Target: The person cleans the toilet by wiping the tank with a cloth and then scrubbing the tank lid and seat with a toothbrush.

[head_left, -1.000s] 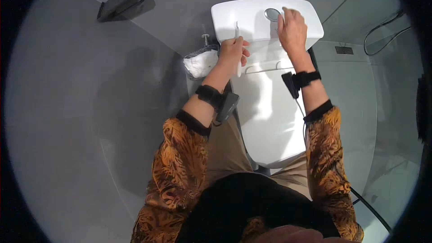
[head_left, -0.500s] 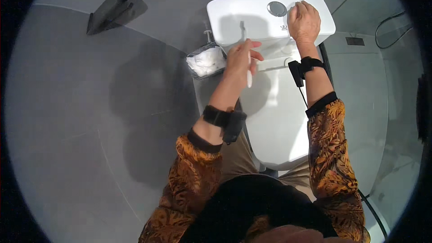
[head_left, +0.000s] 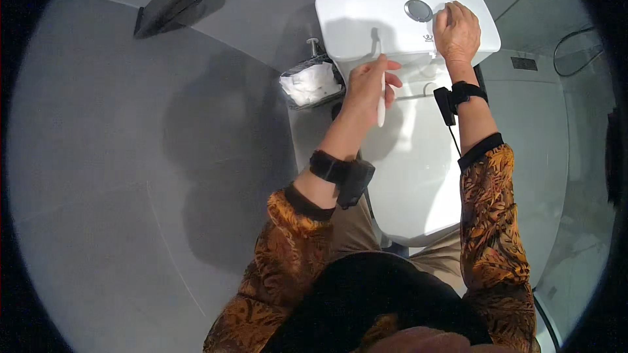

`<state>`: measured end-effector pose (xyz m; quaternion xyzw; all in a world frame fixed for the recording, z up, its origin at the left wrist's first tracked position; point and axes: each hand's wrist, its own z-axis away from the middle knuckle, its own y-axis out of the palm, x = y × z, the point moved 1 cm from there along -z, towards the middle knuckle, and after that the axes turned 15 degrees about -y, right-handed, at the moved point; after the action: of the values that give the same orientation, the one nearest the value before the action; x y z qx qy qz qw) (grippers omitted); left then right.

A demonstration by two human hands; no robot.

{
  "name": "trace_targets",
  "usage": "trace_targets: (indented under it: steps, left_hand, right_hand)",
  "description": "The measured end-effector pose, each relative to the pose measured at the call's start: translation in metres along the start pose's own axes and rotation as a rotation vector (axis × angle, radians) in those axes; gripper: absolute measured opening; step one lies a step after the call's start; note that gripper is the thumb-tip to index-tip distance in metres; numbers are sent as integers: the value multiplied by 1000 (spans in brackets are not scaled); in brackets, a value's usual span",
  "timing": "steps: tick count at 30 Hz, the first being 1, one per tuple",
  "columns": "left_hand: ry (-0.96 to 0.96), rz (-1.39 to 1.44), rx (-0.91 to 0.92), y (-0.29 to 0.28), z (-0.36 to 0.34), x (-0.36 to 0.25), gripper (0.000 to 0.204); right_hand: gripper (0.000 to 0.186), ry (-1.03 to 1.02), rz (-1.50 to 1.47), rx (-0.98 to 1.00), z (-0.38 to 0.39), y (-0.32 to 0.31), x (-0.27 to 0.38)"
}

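Note:
My left hand (head_left: 369,88) is closed around a slim white stick (head_left: 381,108), like a toothbrush handle, over the front edge of a white toilet tank (head_left: 356,10). The stick's lower end points back toward me; a narrow grey shape, perhaps its shadow, shows on the tank beyond my fingertips. Resting on the right part of the tank lid is my right hand (head_left: 456,33), its fingers curled down. Whatever lies under those fingers is hidden. A round silver flush button (head_left: 418,10) sits just left of them. Below both hands is the closed white toilet lid (head_left: 415,176).
Left of the tank, a dark bin (head_left: 286,96) holds a white crumpled bag or paper (head_left: 311,84). A dark grey angular holder (head_left: 171,3) is at the upper left wall. On the right are a floor drain (head_left: 523,63) and a looped shower hose (head_left: 556,46).
The whole scene has shifted slightly to the right in view. Both hands keep nearly the same places against the tank, and the white stick remains in my left hand.

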<state>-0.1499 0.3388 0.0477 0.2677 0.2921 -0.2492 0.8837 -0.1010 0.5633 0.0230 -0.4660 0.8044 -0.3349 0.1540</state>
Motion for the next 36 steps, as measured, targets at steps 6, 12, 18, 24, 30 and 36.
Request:
trace_targets:
  steps: [6,12,18,24,30,36]
  left_hand:
    - [89,-23,-247,-61,4,-9,34]
    - [365,-166,-405,-88,-8,-40,28]
    - [491,-757,-676,-97,-17,-64,31]
    - [485,-975,-539,-104,-8,-51,29]
    - [714,-1154,-743,-99,-22,-97,26]
    - [789,-1378,-687,-89,-24,-80,29]
  right_hand:
    - [28,22,-56,-6,0,0,1]
    - [27,24,-36,9,-1,0,2]
    - [28,26,-34,30,0,0,-1]
    - [27,26,-29,-2,2,2,-2]
    - [27,23,-37,4,1,1,-1]
    - [27,31,-44,0,0,0,-1]
